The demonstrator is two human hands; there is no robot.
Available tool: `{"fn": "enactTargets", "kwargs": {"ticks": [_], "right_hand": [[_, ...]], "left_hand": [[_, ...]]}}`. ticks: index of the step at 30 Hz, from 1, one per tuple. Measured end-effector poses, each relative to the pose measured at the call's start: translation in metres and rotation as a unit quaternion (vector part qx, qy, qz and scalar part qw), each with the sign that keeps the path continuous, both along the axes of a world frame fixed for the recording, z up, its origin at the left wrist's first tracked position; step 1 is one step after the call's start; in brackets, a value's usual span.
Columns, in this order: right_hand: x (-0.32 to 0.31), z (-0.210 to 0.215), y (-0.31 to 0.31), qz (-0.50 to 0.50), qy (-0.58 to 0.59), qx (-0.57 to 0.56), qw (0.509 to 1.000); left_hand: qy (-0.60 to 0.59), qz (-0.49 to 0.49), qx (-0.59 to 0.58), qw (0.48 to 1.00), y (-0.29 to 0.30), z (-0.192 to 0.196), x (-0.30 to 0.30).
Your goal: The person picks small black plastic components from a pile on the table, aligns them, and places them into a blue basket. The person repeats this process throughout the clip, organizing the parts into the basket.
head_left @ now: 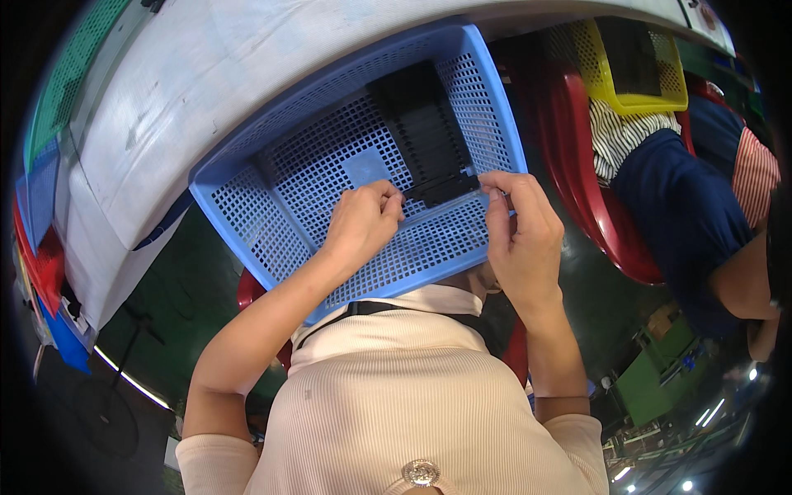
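Note:
A blue perforated plastic basket (388, 289) rests in front of me, partly over my lap and against the table edge. A row of dark, flat black pieces (421, 115) lines the right part of its inside. Nearest me is a narrow black plastic strip (450, 191) with small notches along it. My left hand (363, 219) is closed in a pinch at the strip's left end. At its right end, the thumb and fingertips of my right hand (528, 239) pinch it, close to the basket's right wall. The fingers partly cover both ends.
A white-covered table (165, 107) curves along the far side. To the right, a red plastic chair (569, 165) stands beside a seated person in dark blue, with a yellow basket (635, 103) of black pieces. Green and red baskets (45, 256) hang near the left edge.

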State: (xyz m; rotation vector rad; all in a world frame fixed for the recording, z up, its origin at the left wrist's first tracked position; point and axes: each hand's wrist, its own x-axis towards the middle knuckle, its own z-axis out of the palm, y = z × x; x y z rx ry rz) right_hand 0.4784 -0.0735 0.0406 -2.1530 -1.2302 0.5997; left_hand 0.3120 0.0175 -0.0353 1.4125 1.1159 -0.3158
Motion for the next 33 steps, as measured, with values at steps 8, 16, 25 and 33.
{"fn": "enactTargets", "kwargs": {"ticks": [8,16,25,33], "right_hand": [[0.003,0.000,-0.008,-0.011,-0.008,-0.008,1.000],[0.003,-0.005,-0.011,-0.023,0.016,-0.011,1.000],[-0.005,-0.006,-0.012,-0.003,-0.007,-0.007,1.000],[-0.015,-0.022,-0.012,0.097,-0.062,-0.106,0.988]], "left_hand": [[-0.027,-0.026,0.043,0.998,-0.004,-0.003,0.010],[-0.016,0.041,-0.119,0.992,-0.009,0.002,0.007],[-0.011,0.114,-0.230,0.966,-0.009,0.004,0.009],[-0.004,0.117,-0.259,0.959,-0.006,0.023,0.014]]}}
